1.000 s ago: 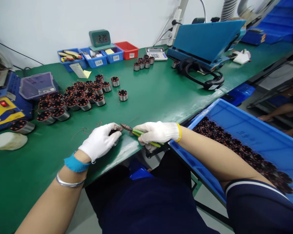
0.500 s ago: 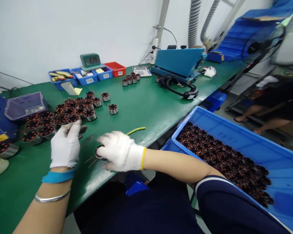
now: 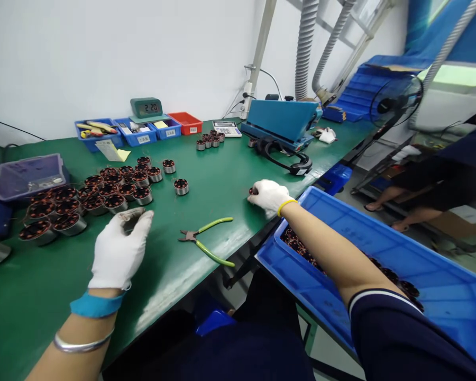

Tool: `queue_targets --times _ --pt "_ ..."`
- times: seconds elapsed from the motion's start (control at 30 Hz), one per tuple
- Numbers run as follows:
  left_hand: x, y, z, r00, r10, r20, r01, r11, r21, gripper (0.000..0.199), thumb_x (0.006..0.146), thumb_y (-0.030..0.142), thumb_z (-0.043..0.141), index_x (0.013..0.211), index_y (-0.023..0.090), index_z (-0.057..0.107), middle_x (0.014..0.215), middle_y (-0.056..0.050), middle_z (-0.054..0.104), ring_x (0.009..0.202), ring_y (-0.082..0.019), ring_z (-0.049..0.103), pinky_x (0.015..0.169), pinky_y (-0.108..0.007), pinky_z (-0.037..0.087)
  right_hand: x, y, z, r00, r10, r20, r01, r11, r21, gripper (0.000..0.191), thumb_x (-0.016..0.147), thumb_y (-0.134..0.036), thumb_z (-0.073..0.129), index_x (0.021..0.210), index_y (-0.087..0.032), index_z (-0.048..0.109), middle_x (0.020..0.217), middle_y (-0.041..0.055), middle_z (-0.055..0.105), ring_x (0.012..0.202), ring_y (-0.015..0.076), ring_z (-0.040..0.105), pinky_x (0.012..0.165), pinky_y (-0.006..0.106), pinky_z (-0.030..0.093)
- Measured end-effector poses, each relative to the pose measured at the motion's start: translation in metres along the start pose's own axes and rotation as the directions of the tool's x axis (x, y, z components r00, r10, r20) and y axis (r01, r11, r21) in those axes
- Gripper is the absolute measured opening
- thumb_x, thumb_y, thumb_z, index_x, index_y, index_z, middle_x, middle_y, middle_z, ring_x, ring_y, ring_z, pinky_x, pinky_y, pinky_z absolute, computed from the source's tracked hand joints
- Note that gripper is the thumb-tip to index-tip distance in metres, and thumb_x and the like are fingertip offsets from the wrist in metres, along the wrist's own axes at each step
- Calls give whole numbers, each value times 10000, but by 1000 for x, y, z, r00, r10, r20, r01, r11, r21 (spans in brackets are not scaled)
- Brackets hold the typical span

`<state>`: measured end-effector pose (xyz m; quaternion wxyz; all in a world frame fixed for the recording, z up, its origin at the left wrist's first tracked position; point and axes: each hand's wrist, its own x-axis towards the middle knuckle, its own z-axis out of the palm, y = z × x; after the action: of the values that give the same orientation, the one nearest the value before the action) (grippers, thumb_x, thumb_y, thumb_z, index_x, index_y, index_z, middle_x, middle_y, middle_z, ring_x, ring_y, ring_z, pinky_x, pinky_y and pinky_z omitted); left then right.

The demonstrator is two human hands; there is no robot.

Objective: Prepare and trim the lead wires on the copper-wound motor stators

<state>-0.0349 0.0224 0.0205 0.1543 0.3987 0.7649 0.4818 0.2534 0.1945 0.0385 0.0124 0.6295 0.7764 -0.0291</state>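
My right hand [image 3: 270, 196], in a white glove, is closed round a small copper-wound coil [image 3: 252, 191] above the table's front edge, near the blue crate. My left hand [image 3: 122, 246], gloved too, is curled over the green table with its thumb and fingertips close together; whether it holds anything small I cannot make out. Beyond it stands a cluster of metal-rimmed coils [image 3: 115, 202]. A single coil [image 3: 181, 186] stands apart from them. Green-handled cutters [image 3: 190, 236] lie with spread handles between my hands.
A blue crate [image 3: 381, 238] with rows of coils sits at the right, below the table edge. Small blue bins [image 3: 143, 138], a red bin [image 3: 185, 124], a clock [image 3: 146, 108] and a teal machine [image 3: 280, 123] stand at the back. Another person's legs [image 3: 416, 209] show far right.
My right hand has moved from beside my left hand to the right with a coil. The cutters now lie uncovered on the table. My left hand has come slightly away from the cluster.
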Motion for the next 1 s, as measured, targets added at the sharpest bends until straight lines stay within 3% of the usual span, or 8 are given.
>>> queue_targets --times 0.1,0.2,0.4,0.5,0.63,0.77,0.87,1.0 --pt "1 -5 1 1000 -3 30 2 1000 24 446 720 518 604 1002 179 674 1004 -57 695 995 -248 642 983 -422 478 35 13 16 991 100 -89 -94 994 64 656 868 -529 487 1391 -137 430 1321 164 522 1124 279 573 881 363 484" --pt "3 -9 0 999 12 33 -14 999 43 460 723 536 592 996 176 676 1009 -63 696 1008 -251 638 976 -410 478 55 10 35 984 94 -149 -83 993 81 810 913 -583 394 1506 -69 189 1513 214 265 1277 307 450 992 399 425" --pt "-1 -7 3 998 53 35 -53 999 7 481 707 544 606 1016 182 674 1031 -57 694 996 -243 643 936 -387 498 67 -26 50 960 -260 -108 261 965 -8 700 933 -550 421 1434 -63 386 1488 204 328 1366 363 294 1100 490 254" --pt "-2 -7 4 998 55 35 -54 998 -25 479 711 542 614 1021 182 670 1016 -59 696 962 -240 652 907 -386 510 51 -57 47 889 -456 -51 456 890 -12 702 917 -541 472 1441 -81 392 1506 203 299 1380 378 267 1110 502 222" --pt "0 -9 3 997 68 -33 -70 996 -62 455 729 521 618 1005 162 665 1004 -68 694 941 -223 654 894 -357 516 25 -98 38 772 -636 -7 634 769 79 627 950 -518 413 1480 -192 341 1480 89 386 1347 230 373 1096 342 311" --pt "4 -12 3 990 123 -71 -127 990 -58 426 763 492 605 1006 145 652 1044 -82 682 994 -210 641 949 -335 490 25 -137 28 789 -576 -215 601 796 70 664 861 -333 560 1466 -168 340 1500 122 319 1364 254 327 1116 376 289" --pt "9 -15 2 991 113 -67 -112 994 14 420 776 488 590 1021 152 649 1053 -87 680 1007 -219 639 967 -352 480 38 -160 22 835 -530 -150 537 844 10 464 837 -270 559 1286 -157 547 1373 162 445 1239 330 461 1036 477 369" --pt "11 -15 -1 995 103 3 -103 981 164 485 769 403 581 1194 168 595 1117 -85 665 1042 -240 627 992 -389 466 26 -169 10 870 -486 -82 490 871 41 371 866 -402 513 1146 -183 620 1213 153 542 977 338 606 762 475 508"
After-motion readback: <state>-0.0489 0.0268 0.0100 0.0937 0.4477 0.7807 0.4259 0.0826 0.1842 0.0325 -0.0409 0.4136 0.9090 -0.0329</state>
